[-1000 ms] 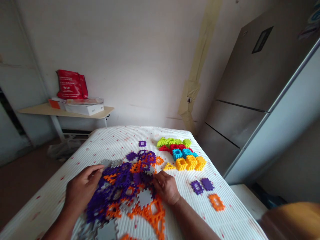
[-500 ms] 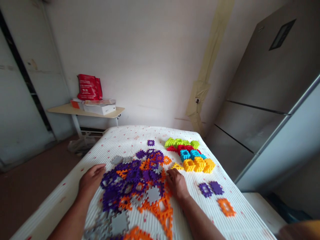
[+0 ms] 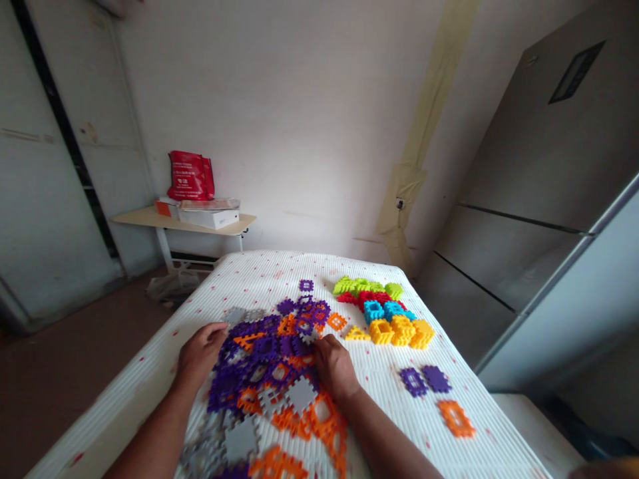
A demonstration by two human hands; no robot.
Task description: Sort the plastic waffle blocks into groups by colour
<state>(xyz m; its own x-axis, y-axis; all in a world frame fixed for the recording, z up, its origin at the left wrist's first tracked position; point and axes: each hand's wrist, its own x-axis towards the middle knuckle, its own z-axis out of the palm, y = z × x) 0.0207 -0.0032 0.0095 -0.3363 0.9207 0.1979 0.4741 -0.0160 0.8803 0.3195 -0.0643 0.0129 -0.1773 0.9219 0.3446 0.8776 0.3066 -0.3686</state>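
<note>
A mixed heap of purple, orange and grey interlocking plastic tiles [image 3: 264,366] lies on the white quilted cover. At its left edge is my left hand [image 3: 200,352], fingers loosely bent and apart, with nothing visible in it. My right hand [image 3: 337,369] reaches into the heap's right side, its fingers curled down against the tiles. Its fingertips are hidden, so what they grip cannot be made out. A grey square tile [image 3: 301,395] lies just left of that hand. A yellow triangular tile [image 3: 357,333] and an orange square tile [image 3: 337,321] lie beyond it.
Sorted stacks stand at right: green tiles [image 3: 367,287], red tiles [image 3: 372,299], blue tiles [image 3: 374,311] and yellow tiles [image 3: 402,330]. Nearer lie two purple tiles [image 3: 436,378] and an orange tile [image 3: 455,418]. A refrigerator [image 3: 519,199] and a side table [image 3: 144,217] stand beyond the cover.
Both hands have moved in against the heap, the right one shifting left onto the tiles. The camera view has turned slightly left.
</note>
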